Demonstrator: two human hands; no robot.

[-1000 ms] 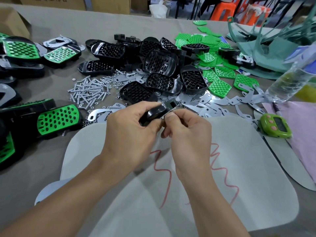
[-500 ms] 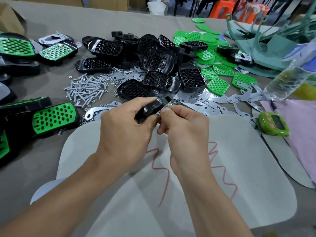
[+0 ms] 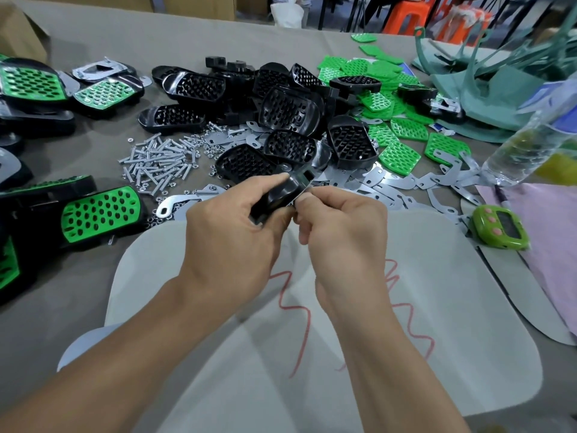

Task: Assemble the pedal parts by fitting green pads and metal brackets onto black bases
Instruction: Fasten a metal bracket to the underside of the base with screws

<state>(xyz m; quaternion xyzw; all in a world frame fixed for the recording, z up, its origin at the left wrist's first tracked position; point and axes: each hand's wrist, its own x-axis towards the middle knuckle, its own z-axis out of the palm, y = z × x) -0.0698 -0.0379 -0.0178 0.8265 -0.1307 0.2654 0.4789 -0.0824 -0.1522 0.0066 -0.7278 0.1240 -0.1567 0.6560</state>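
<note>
Our hands have barely shifted: the left hand (image 3: 231, 232) still grips the black base (image 3: 274, 196), the right hand (image 3: 343, 226) pinches a bracket (image 3: 299, 195) against it.

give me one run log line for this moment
phase: mid-assembly | left hand: grips black base | right hand: pinches metal piece against base | green-padded pedals: table left

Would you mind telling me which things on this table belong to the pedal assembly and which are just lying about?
Job in hand: black base, gripped by left hand and pinched by right hand; pile of loose bases; green pads; metal brackets; screws; finished pedal.

Lying about: water bottle; green timer; pink cloth; cardboard box.
</note>
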